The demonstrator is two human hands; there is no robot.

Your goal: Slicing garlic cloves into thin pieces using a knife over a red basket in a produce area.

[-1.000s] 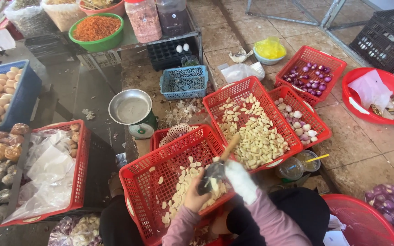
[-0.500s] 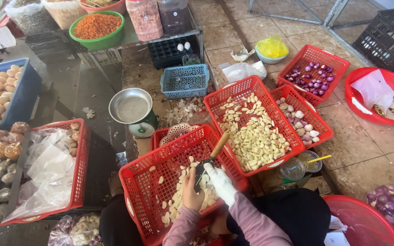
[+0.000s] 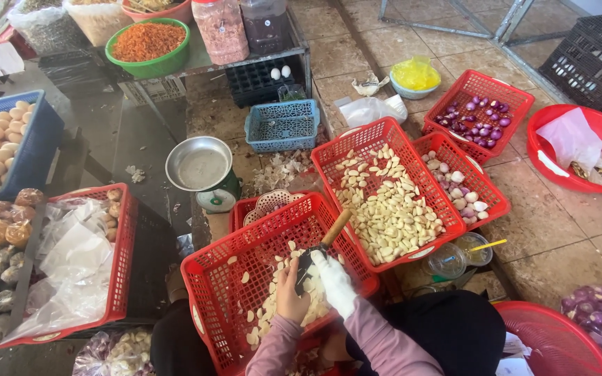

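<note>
My left hand [image 3: 291,291] is bare and pinches a garlic clove over the near red basket [image 3: 210,278], which holds several peeled garlic pieces [image 3: 267,312]. My right hand [image 3: 334,282], in a white glove, grips a small knife [image 3: 318,249] with a wooden handle that points up and to the right. The dark blade meets the clove between both hands. A second red basket [image 3: 329,157] just beyond is full of peeled garlic cloves [image 3: 388,212].
Red baskets of small onions [image 3: 454,182] and purple shallots [image 3: 479,118] stand to the right, with a red bowl [image 3: 597,129] past them. A metal scale pan [image 3: 200,167], a blue basket [image 3: 281,125] and a plastic-lined red crate [image 3: 125,244] lie to the left.
My gloved right hand has drawn in leftward to meet my left hand, and the knife has come with it. The baskets stay where they were.
</note>
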